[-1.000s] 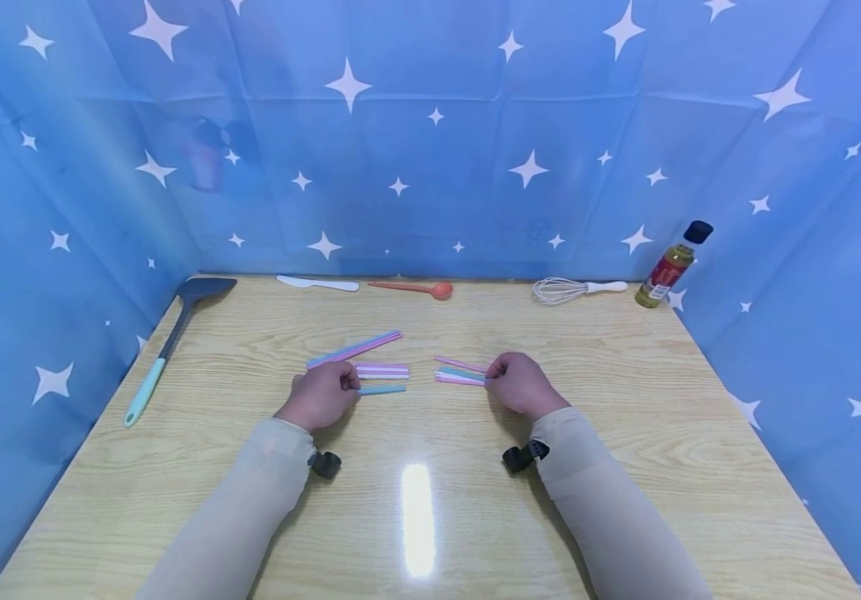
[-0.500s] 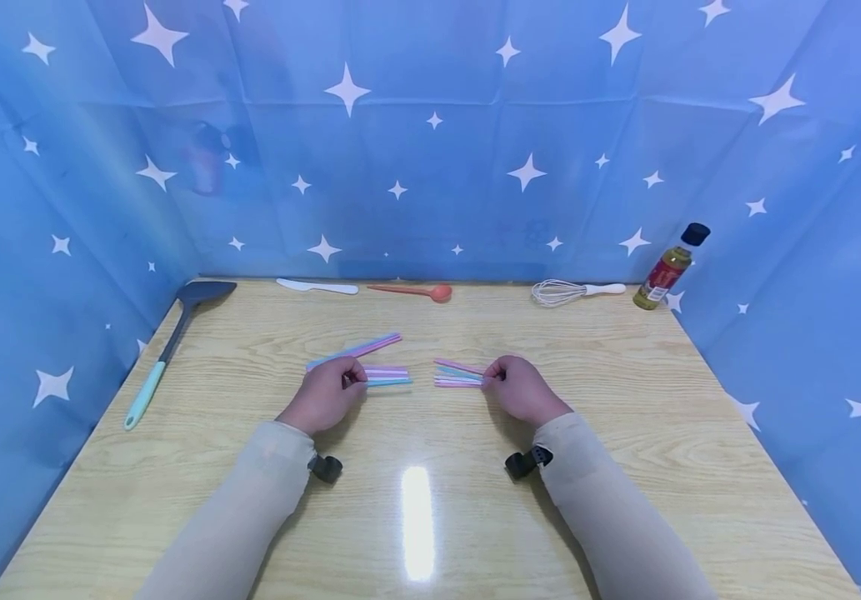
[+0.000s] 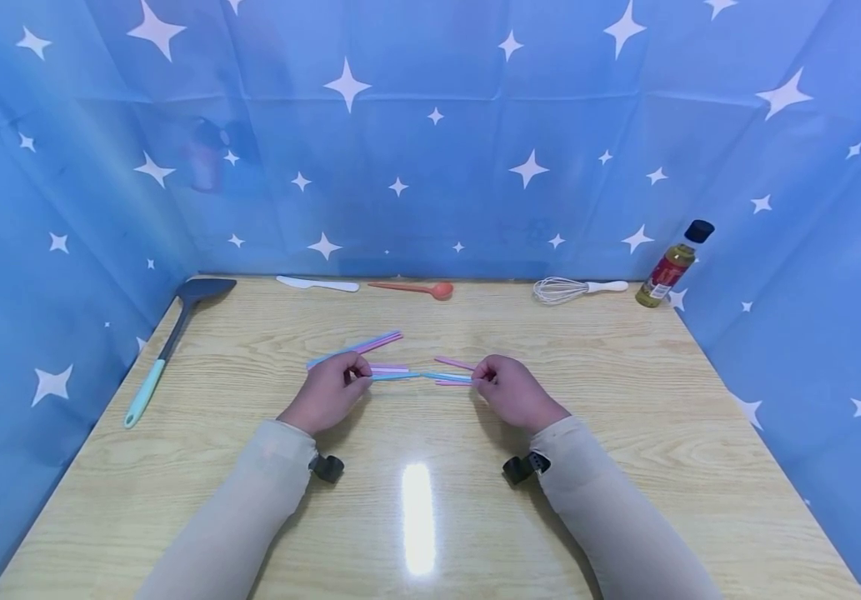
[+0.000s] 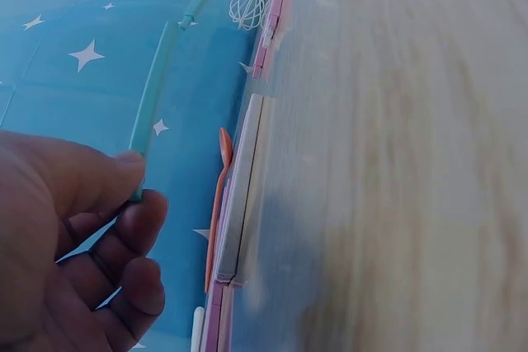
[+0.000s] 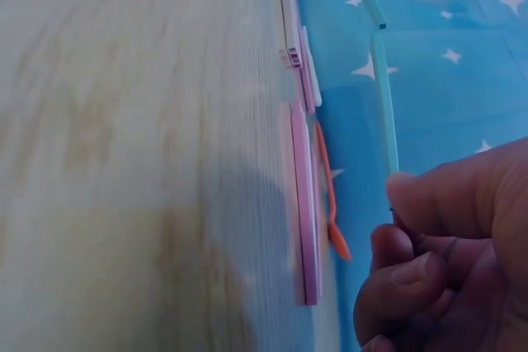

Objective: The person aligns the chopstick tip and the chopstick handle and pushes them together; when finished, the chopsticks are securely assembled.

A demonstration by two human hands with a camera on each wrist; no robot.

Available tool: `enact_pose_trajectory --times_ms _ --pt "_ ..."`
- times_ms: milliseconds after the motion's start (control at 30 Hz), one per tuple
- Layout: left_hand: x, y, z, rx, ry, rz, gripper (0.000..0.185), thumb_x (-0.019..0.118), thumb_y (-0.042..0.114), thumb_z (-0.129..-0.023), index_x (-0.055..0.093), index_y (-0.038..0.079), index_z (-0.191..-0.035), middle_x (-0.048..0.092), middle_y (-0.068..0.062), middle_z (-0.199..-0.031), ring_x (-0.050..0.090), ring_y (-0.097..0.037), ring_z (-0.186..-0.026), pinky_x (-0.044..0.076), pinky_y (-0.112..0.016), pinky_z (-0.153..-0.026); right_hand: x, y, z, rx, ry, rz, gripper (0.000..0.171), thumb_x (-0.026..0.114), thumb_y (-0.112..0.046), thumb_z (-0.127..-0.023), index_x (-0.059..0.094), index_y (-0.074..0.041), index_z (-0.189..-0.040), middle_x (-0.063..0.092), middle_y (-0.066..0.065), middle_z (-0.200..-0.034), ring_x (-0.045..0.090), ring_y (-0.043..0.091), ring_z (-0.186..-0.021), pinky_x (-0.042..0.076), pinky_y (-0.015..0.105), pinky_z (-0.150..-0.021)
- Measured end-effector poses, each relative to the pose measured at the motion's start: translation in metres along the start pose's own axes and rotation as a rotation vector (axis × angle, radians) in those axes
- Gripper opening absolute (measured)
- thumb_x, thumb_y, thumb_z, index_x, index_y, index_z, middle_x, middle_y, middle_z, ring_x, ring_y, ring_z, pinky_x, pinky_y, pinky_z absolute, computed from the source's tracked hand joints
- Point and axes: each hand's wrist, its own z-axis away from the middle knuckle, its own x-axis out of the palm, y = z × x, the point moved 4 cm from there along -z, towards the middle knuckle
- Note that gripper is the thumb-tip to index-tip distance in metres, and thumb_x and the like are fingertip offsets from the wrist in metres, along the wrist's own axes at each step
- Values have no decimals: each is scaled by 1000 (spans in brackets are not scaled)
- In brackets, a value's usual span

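Over the wooden surface (image 3: 625,417), the left hand (image 3: 328,392) and right hand (image 3: 514,393) face each other, fingers closely pinching the outer ends of the left blue stick (image 4: 153,96) and right blue stick (image 5: 384,109), inner tips close together. Both sticks look light, stiff, probably slick; pinch lightly there.

Left hand (image 3: 328,392), right hand (image 3: 514,390) (fingers (image 4: 142,222) bent)

Before me, bright light throws a white glare (image 3: 418,518) onto the tabletop (image 3: 475,533) and soft shadows along both sleeves (image 3: 242,500); the wrist views look dimmer and softly blurred
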Motion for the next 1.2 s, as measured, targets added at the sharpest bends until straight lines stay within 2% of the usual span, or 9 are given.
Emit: enact_pose_trajectory --times_ms 367,667,867,967,1200 --pt "-1 2 1 10 -8 5 3 65 12 -104 67 11 -101 59 -3 -89 49 -18 -76 43 -32 -71 0 -4 1 -14 8 8 6 62 -9 -104 66 -6 -100 62 7 -92 54 21 -81 45 35 -74" --pt "-1 1 1 5 -1 1 4 65 10 -103 67 12 -100 59 -2 -88 48 -17 -74 43 -31 -69 -1 -9 3 -73 12 46 6 63 -7 -104 64 -7 -98 60 5 -88 53 19 -78 46 35 -72" --pt "-2 5 2 44 -3 7 4 66 8 -102 67 12 -100 61 -2 -89 49 -17 -74 43 -30 -69 -4 -10 4 -116 16 44 7 64 -6 -103 64 -8 -97 58 4 -84 52 18 -75 44 33 -68" --pt "-2 6 2 58 1 8 4 65 9 -102 67 11 -100 61 -2 -90 49 -17 -76 43 -30 -70 -4 -9 3 -112 35 1 5 64 -7 -103 65 -8 -98 59 4 -87 53 19 -76 45 33 -69" --pt "-4 7 3 65 31 69 5 62 14 -107 65 10 -105 58 -4 -92 51 -19 -80 43 -29 -69 -5 -4 0 -67 123 -199 7 67 -11 -102 72 -8 -106 62 6 -92 53 23 -81 45 30 -69"
